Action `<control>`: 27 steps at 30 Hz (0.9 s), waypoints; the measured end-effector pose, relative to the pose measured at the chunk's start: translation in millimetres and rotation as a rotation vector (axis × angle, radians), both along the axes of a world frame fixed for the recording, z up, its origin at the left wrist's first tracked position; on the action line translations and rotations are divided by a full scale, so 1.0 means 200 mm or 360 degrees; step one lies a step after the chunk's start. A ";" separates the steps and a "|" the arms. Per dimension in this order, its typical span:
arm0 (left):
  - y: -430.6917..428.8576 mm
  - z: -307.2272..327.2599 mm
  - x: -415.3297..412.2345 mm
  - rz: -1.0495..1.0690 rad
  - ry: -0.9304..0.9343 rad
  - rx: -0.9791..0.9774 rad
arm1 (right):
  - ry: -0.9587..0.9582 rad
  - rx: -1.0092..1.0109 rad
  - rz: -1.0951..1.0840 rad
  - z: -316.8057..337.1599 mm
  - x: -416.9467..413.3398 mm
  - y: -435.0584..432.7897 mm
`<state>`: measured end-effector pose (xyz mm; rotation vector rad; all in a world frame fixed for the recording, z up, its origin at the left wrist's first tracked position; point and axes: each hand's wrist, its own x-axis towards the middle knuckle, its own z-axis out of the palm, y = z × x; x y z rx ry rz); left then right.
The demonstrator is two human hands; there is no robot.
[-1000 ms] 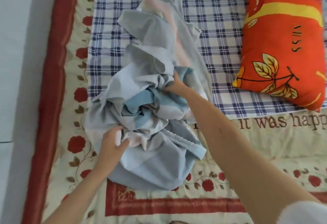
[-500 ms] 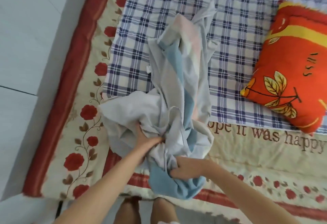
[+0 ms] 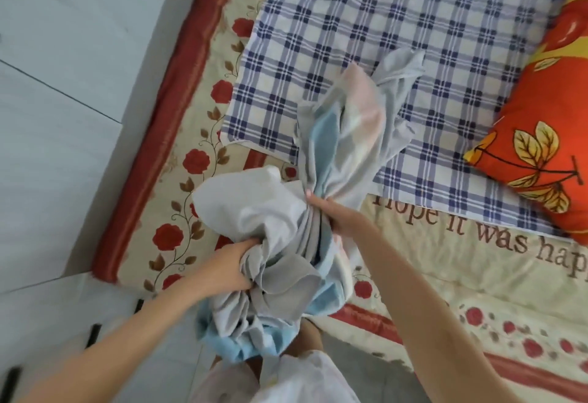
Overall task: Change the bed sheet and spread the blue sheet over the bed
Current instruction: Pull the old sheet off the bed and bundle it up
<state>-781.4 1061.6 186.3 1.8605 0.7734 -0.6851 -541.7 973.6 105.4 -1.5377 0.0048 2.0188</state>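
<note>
The bunched pale blue-and-grey cotton sheet (image 3: 286, 243) is gripped by the left hand (image 3: 234, 264) and right hand (image 3: 337, 216), fingers clenched in fabric, at the bed's near corner. Nothing is spread yet; the checked blue-and-white sheet (image 3: 397, 36) is not yet covered.

Grips the bunched blue sheet (image 3: 280, 230), left hand (image 3: 230, 264) low in the folds, right hand (image 3: 337, 216) round its middle. Holds it over the edge of the floral quilt (image 3: 477, 275), far end over the checked sheet (image 3: 350, 36).

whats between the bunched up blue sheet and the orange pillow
Only flat checked cloth lies between the blue sheet and the pillow, in the head view.
</note>
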 end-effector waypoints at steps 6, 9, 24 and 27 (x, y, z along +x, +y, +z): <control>0.07 0.05 -0.15 -0.0111 0.0086 0.0664 | -0.0203 0.0443 0.0701 0.07 -0.53 0.13; 0.03 0.12 -0.09 -0.0034 -0.0108 0.0556 | -0.0314 0.0639 0.0443 0.23 -0.54 0.02; -0.85 1.38 1.44 -0.0773 -0.1569 0.0086 | -0.2161 0.0208 -0.0674 1.91 0.42 -1.26; -1.12 1.56 1.66 -0.0963 -0.1762 -0.0066 | -0.2499 -0.0001 -0.1016 2.09 0.52 -1.53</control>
